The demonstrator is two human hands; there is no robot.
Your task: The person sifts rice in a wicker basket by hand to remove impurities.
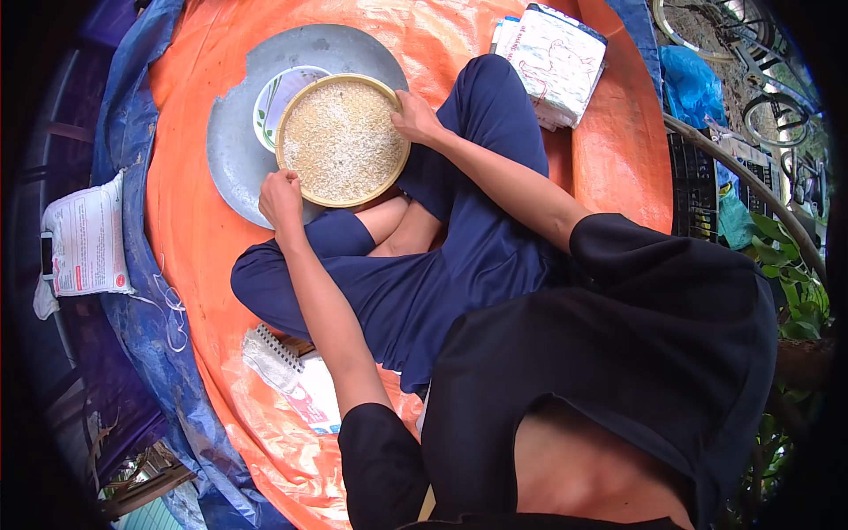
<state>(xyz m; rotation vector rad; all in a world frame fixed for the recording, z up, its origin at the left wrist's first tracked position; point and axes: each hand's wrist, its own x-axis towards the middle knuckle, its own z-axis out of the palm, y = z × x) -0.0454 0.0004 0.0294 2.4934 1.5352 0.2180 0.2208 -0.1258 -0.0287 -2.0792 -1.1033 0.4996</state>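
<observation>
Partly over the big tray (231, 146), the sieve (344, 202), overlapping the plate (267, 113), is best held level, the right grip (417, 119) and left grip (281, 198) each closed on its rim at roughly opposite sides, so the grains (342, 140) lie evenly without spilling.

White sack (88, 240), white bag (558, 66): print too small or blurred to read.

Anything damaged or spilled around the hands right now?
The grey metal tray looks odd: its upper-left rim in the picture is ragged, perhaps broken, though the orange tarp may overlap it there. No grain visibly lies spilled around the round basket.
</observation>
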